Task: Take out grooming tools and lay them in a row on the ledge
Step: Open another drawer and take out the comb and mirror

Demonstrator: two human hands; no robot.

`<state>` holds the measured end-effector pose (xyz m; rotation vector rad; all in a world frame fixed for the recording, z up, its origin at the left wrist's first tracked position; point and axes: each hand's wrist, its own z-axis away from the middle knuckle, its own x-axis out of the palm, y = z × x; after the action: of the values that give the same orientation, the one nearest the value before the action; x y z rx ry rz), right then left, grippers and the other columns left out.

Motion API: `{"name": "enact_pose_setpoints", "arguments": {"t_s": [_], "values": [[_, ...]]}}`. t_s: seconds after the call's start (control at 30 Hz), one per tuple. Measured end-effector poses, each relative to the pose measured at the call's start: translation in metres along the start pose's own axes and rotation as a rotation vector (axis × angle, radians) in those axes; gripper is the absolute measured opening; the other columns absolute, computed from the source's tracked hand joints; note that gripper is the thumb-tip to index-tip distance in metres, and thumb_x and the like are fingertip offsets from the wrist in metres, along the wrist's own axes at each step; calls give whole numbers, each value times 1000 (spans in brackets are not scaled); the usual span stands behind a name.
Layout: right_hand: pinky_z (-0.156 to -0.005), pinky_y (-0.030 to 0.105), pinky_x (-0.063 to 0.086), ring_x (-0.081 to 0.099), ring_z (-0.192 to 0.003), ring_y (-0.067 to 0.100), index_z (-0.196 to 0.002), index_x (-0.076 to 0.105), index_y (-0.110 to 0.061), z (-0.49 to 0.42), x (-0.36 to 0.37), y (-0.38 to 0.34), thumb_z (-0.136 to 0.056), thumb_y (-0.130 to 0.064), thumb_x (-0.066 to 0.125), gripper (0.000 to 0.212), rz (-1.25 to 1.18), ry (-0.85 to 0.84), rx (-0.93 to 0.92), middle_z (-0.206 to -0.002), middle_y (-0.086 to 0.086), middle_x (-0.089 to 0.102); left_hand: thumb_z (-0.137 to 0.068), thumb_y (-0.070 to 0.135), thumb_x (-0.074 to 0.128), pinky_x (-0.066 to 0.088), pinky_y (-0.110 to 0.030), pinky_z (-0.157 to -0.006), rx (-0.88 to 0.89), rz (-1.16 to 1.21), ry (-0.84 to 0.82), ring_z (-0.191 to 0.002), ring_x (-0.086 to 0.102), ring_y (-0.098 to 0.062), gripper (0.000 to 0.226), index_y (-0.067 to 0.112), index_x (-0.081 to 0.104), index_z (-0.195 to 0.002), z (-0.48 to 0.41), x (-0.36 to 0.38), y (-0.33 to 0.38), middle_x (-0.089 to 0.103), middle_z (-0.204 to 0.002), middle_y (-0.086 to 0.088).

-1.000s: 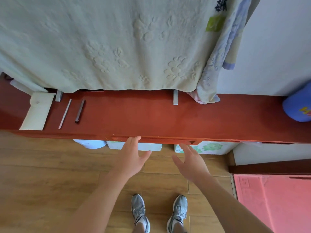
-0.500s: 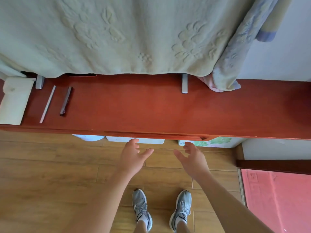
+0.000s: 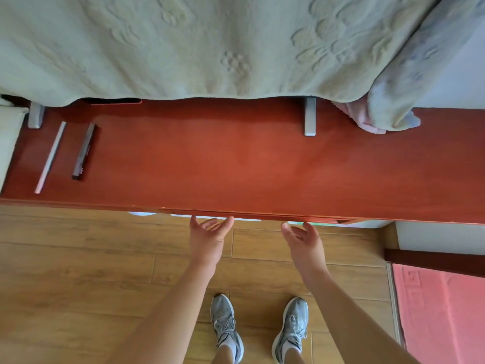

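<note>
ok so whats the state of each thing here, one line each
left hand, open, holding nothing, near the front edge of the ledge
right hand, open, holding nothing, same spot
pale stick, lying flat on the ledge at left
dark bar, lying flat beside the stick, not touching
blanket, hanging over the ledge's back

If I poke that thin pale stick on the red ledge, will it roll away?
Probably not: the pale stick looks flat-sided, so it would likely slide on the smooth ledge. It lies straight, so probably stiff. Being so thin, likely light.
</note>
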<state>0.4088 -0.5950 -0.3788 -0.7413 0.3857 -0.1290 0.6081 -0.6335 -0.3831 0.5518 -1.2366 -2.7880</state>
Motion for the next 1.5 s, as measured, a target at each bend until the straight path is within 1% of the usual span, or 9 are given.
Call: {"name": "enact_pose_setpoints", "arguments": {"t_s": [0.07, 0.17, 0.3, 0.43, 0.7, 0.83, 1.13, 1.37, 1.5], "values": [[-100, 38, 47, 62, -111, 17, -149, 29, -14, -3, 4, 4, -75, -58, 73, 97, -118, 7, 41, -124, -6, 63, -55, 58, 87, 51, -32, -93, -34, 111, 14, -102, 68, -13, 132, 15, 14, -157, -8, 2, -4, 69, -111, 8], [-105, 42, 45, 61, -111, 11, -150, 27, -14, -10, 12, 6, -66, -60, 76, 107, -246, -12, 62, -121, -9, 64, -43, 61, 87, 48, -43, -104, -75, 217, -18, -110, 66, -16, 145, 16, 10, -157, -17, 5, -8, 69, -117, 2], [-105, 46, 46, 64, -104, 13, -132, 46, -7, -15, 14, 3, -85, -30, 74, 59, -450, -26, 77, -109, -3, 67, -43, 38, 90, 48, -40, -105, -96, 443, -106, -110, 65, -14, 145, 16, 3, -157, -18, 10, -4, 56, -134, -19], [-103, 44, 48, 62, -113, 19, -122, 50, -8, -16, 17, 1, -89, -19, 70, 40, -560, -24, 77, -110, 2, 64, -70, 5, 85, 50, -40, -102, -60, 560, -117, -94, 66, -13, 116, 14, 8, -156, -20, 12, -7, 60, -100, -17], [-98, 39, 50, 62, -105, 12, -127, 47, -8, -13, 23, 6, -88, -23, 71, 49, -561, -20, 28, -108, 0, 63, -74, 2, 82, 52, -32, -88, -13, 567, -121, -85, 67, -9, 89, 18, 29, -144, -16, 14, -12, 62, -93, -8], [-95, 37, 51, 61, -108, 12, -130, 45, -9, -12, 25, 9, -87, -24, 72, 52, -581, -7, 21, -114, 3, 62, -78, 2, 81, 51, -31, -92, -21, 597, -94, -87, 67, -7, 111, 15, 3, -157, -16, 17, -16, 55, -107, -14], [-99, 41, 50, 59, -90, 10, -126, 45, -4, 9, 26, 34, -89, -14, 69, 45, -585, 47, 24, -91, -5, 57, -55, 23, 89, 45, -44, -107, -24, 589, -123, -102, 63, -18, 133, 23, 3, -156, 5, 5, -42, 52, -106, -11], [-100, 41, 49, 61, -95, 13, -128, 44, -4, 34, 22, 54, -89, -17, 70, 48, -572, 50, 6, -97, -3, 59, -64, 14, 87, 47, -43, -106, -11, 576, -108, -100, 66, -17, 119, 22, 11, -156, 27, -6, -62, 58, -103, -13], [-100, 41, 50, 62, -104, 13, -137, 39, -7, 47, 23, 66, -88, -21, 71, 60, -582, 59, 12, -111, 1, 59, -77, 1, 81, 52, -34, -95, 4, 579, -108, -98, 69, -14, 86, 24, 28, -140, 40, -11, -67, 64, -106, -12]]}}
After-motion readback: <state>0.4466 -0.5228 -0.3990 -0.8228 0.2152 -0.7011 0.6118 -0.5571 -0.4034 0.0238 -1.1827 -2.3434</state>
